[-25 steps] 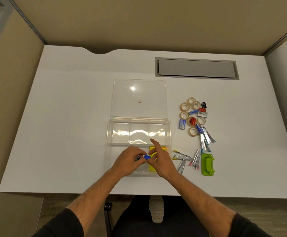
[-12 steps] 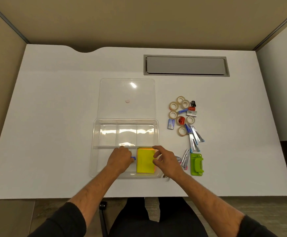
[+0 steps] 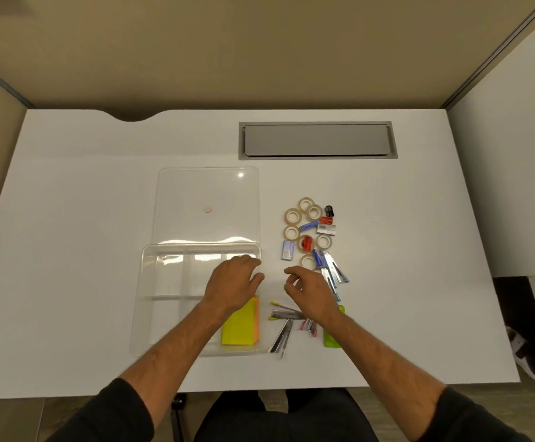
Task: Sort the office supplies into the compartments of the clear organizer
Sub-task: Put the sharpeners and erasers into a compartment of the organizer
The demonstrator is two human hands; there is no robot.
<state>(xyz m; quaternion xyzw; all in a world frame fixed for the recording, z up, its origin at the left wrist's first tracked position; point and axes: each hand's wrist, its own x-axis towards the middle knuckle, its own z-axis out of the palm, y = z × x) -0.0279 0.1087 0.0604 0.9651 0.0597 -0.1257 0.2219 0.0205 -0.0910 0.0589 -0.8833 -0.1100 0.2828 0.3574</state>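
Now both hands over the desk (image 3: 68,218), organizer (image 3: 151,314) by its near edge.
Left hand (image 3: 234,282), palm down, fingers loosely bent, perhaps empty, over the organizer's right side; right hand (image 3: 311,291), fingers loosely curled, beside supplies (image 3: 311,231); notes (image 3: 240,327) in near-right compartment.

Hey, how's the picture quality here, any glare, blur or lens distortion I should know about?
Head view: a bright glare spot sits on the clear lid, with reflections streaking the clear organizer; the wide lens bows the desk edges; the left hand and right hand look slightly motion-blurred.
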